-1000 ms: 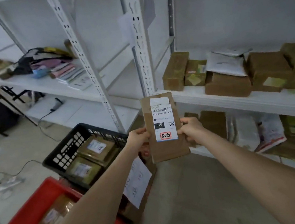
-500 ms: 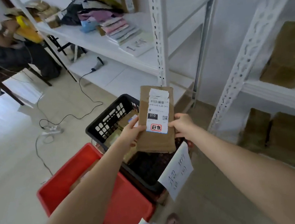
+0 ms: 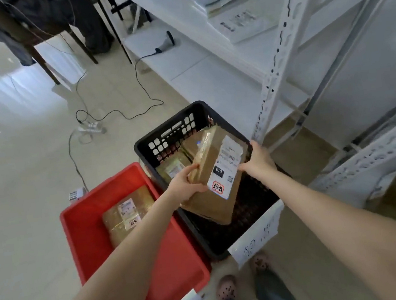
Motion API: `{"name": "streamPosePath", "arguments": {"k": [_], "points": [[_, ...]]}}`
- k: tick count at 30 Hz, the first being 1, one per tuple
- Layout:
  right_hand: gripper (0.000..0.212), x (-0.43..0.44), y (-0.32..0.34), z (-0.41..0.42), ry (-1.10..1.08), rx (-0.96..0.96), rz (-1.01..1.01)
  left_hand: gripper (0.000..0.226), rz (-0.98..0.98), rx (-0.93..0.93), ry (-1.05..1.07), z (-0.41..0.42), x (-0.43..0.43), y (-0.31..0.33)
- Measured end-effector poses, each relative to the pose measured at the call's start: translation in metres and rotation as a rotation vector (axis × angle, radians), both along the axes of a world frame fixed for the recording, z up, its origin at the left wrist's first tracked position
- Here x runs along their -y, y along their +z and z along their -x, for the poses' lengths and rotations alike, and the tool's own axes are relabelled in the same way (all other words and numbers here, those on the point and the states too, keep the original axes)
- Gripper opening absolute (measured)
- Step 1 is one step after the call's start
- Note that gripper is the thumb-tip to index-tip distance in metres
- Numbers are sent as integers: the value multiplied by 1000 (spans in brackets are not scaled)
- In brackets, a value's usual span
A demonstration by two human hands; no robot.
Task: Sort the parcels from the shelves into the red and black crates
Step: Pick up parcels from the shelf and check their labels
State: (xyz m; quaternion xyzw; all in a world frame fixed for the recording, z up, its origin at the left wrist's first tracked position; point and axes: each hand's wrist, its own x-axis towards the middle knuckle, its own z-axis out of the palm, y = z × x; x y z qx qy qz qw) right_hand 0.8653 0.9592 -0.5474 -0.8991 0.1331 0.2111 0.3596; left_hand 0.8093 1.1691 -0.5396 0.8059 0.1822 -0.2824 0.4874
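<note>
Head view. White shelf rack [image 3: 278,60] at right. Red crate [image 3: 85,213] on floor, taped parcel [image 3: 125,216] inside. Black crate [image 3: 164,131] just beside, on its right. Brown parcel [image 3: 208,198] tilted above black crate, label up. Left grip [image 3: 183,184] curled round parcel's left edge. Right grip [image 3: 258,160] loose, fingers straight against right edge.

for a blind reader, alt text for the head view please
The left hand grips a brown labelled parcel, the right hand touching its edge, over a black crate holding other parcels. Beside it stands a red crate with one parcel.
</note>
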Motion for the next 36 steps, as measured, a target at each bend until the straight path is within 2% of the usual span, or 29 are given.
{"name": "streamPosePath", "arguments": {"k": [2, 5, 8, 12, 15, 19, 22, 25, 31, 36], "points": [[86, 0, -8, -6, 179, 64, 173, 76, -198, 22, -165, -6, 6, -10], [83, 0, -27, -9, 513, 139, 373, 80, -339, -49, -349, -14, 23, -35], [72, 3, -48, -11, 785, 67, 444, 85, -370, -129, -461, -16, 42, -68], [54, 7, -93, -18, 977, -36, 488, 85, -311, -226, -489, -19, 60, -120], [45, 6, -131, -28, 1040, -131, 510, 81, -274, -223, -465, -27, 66, -152], [49, 4, -170, -37, 1127, -284, 538, 60, -330, -184, -478, -26, 69, -193], [51, 2, -189, -37, 1167, -368, 544, 63, -441, -227, -558, -11, 69, -221], [52, 2, -201, -32, 1171, -403, 565, 68, -459, -271, -575, -2, 69, -232], [51, -2, -188, -32, 1099, -380, 562, 66, -532, -265, -554, -11, 71, -212], [53, 4, -150, -35, 972, -272, 541, 64, -716, -117, -652, -30, 78, -163]]}}
